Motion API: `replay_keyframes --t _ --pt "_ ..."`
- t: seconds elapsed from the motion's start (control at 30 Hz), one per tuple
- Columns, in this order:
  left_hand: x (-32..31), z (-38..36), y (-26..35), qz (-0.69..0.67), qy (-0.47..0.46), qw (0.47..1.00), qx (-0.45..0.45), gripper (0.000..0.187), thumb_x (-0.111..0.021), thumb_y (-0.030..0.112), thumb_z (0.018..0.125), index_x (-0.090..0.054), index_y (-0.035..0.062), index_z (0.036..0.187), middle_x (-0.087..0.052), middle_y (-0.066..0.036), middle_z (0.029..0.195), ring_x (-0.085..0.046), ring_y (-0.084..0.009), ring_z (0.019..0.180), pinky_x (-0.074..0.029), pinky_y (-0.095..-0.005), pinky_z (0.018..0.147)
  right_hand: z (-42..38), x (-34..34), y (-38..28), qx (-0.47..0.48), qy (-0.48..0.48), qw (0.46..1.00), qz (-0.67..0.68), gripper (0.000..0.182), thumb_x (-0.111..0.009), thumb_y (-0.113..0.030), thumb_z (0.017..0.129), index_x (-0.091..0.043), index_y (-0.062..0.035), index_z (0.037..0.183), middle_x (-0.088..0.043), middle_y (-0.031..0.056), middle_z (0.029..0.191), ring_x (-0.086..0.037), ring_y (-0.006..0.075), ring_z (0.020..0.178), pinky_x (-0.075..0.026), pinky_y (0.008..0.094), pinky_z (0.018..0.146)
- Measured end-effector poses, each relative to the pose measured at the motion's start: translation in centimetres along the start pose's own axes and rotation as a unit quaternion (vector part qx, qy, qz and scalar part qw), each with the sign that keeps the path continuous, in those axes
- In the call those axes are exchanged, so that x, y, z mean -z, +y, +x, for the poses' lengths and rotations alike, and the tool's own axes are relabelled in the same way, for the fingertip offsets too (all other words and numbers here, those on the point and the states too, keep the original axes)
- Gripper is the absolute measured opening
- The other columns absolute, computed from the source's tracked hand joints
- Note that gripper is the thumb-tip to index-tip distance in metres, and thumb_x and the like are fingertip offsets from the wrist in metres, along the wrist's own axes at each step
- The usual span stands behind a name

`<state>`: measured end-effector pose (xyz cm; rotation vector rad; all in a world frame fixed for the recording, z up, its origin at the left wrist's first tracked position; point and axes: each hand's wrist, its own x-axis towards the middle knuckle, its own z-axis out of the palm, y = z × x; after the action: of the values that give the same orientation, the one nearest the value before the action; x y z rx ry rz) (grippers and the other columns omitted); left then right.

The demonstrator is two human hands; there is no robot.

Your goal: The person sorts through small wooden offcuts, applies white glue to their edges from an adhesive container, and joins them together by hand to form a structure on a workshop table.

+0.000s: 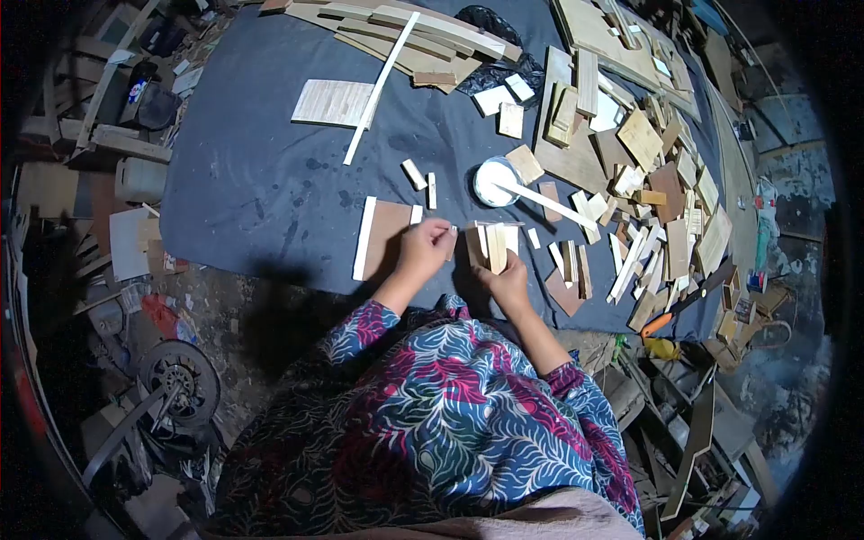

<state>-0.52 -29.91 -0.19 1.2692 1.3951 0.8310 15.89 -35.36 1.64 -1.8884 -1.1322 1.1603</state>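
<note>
From where I watch, the likeliest trouble is the white tub (pixel 487 192): a stick (pixel 555 208) leans out over its rim to the right, so a sleeve or knuckle catching it could tip the tub and spill the white contents on the dark cloth (pixel 261 193). The wood strips (pixel 496 245), just on the near side of the tub, could also slip out of line if the grip were to loosen.

I see the right hand (pixel 506 281) grasping those strips by their near end, thumb and fingers closed round them. The left hand (pixel 430 243), to the tub's near left beside a brown board (pixel 389 225), has its fingertips drawn together; I cannot tell whether they pinch something small.
</note>
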Motion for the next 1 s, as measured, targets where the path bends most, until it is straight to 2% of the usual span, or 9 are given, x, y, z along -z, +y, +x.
replay_keyframes --t 0.1,0.13,0.3,0.43,0.57,0.7,0.77,0.9,1.0 --pt "-1.8 0.2 0.8 -0.069 -0.067 0.995 0.024 0.031 -0.060 0.009 0.079 -0.052 -0.0040 0.106 -0.063 -0.009 0.089 -0.059 -0.0114 0.079 -0.047 -0.0230 0.067 -0.7 0.5 -0.7 0.002 -0.043 0.997 0.064 0.035 -0.070 -0.006 0.060 -0.058 0.0027 0.092 -0.064 0.0103 0.084 -0.061 0.0159 0.075 -0.048 0.0281 0.069" --pt "-2.0 -0.1 1.1 -0.164 -0.133 0.971 0.115 0.034 -0.060 0.008 0.079 -0.050 -0.0043 0.109 -0.062 -0.009 0.094 -0.059 -0.0129 0.084 -0.047 -0.0238 0.069 -1.1 0.6 -1.1 0.033 -0.037 0.998 0.044 0.029 -0.071 -0.003 0.062 -0.057 0.0009 0.087 -0.060 0.0032 0.075 -0.054 0.0091 0.064 -0.045 0.0239 0.057" --pt "-2.8 0.1 1.2 -0.186 -0.155 0.966 0.092 0.038 -0.058 0.003 0.079 -0.047 -0.0055 0.114 -0.060 -0.011 0.099 -0.058 -0.0138 0.090 -0.048 -0.0258 0.074 -1.1 1.0 -1.2 0.042 -0.034 0.997 0.055 0.027 -0.069 -0.004 0.065 -0.057 0.0013 0.088 -0.061 0.0038 0.077 -0.055 0.0093 0.065 -0.046 0.0238 0.058" --pt "-3.9 0.3 1.1 -0.238 -0.203 0.945 0.090 0.050 -0.058 0.003 0.079 -0.036 -0.0091 0.122 -0.055 -0.014 0.110 -0.053 -0.0142 0.100 -0.044 -0.0250 0.083 -0.2 1.5 -1.0 -0.019 -0.032 0.997 0.072 0.030 -0.069 -0.008 0.065 -0.058 0.0037 0.090 -0.063 0.0084 0.081 -0.060 0.0135 0.072 -0.048 0.0269 0.067" --pt "-3.6 -0.3 2.2 -0.125 -0.111 0.985 0.035 0.047 -0.060 0.008 0.078 -0.042 -0.0049 0.120 -0.057 -0.014 0.107 -0.056 -0.0160 0.095 -0.045 -0.0262 0.081 0.8 3.9 -1.2 0.015 0.085 0.996 -0.022 0.027 -0.068 -0.007 0.063 -0.059 0.0048 0.085 -0.063 0.0112 0.078 -0.060 0.0154 0.068 -0.047 0.0277 0.063" --pt "-2.6 -0.9 1.7 0.024 -0.058 0.997 -0.052 0.027 -0.064 0.011 0.073 -0.057 0.0002 0.097 -0.061 -0.017 0.087 -0.062 -0.0268 0.075 -0.049 -0.0325 0.065 2.1 5.8 0.9 -0.048 0.102 0.992 0.060 0.026 -0.069 -0.006 0.063 -0.059 0.0056 0.084 -0.063 0.0104 0.074 -0.059 0.0162 0.065 -0.047 0.0275 0.061" --pt "-2.4 -1.2 1.3 0.083 -0.069 0.990 -0.091 0.023 -0.063 0.010 0.073 -0.058 -0.0009 0.093 -0.061 -0.018 0.086 -0.061 -0.0287 0.073 -0.049 -0.0338 0.064 2.0 5.7 0.6 -0.052 0.100 0.990 0.085 0.019 -0.066 -0.003 0.066 -0.054 0.0026 0.080 -0.055 0.0044 0.059 -0.049 0.0103 0.044 -0.036 0.0234 0.038" --pt "-2.8 -1.4 0.0 0.098 -0.054 0.990 -0.085 0.024 -0.062 0.010 0.074 -0.059 -0.0023 0.095 -0.062 -0.018 0.088 -0.062 -0.0257 0.074 -0.049 -0.0308 0.065 2.4 3.1 -0.2 0.014 0.067 0.996 -0.048 0.019 -0.066 -0.006 0.064 -0.058 0.0030 0.078 -0.061 0.0071 0.066 -0.054 0.0123 0.049 -0.044 0.0263 0.045" --pt "-3.2 -1.6 -0.8 0.074 -0.045 0.994 -0.067 0.027 -0.061 0.008 0.074 -0.059 -0.0041 0.098 -0.063 -0.019 0.084 -0.063 -0.0266 0.075 -0.050 -0.0305 0.065 2.7 1.4 -0.4 -0.015 0.045 0.989 -0.137 0.023 -0.064 -0.010 0.061 -0.059 0.0032 0.079 -0.061 0.0109 0.064 -0.059 0.0166 0.052 -0.047 0.0292 0.048"
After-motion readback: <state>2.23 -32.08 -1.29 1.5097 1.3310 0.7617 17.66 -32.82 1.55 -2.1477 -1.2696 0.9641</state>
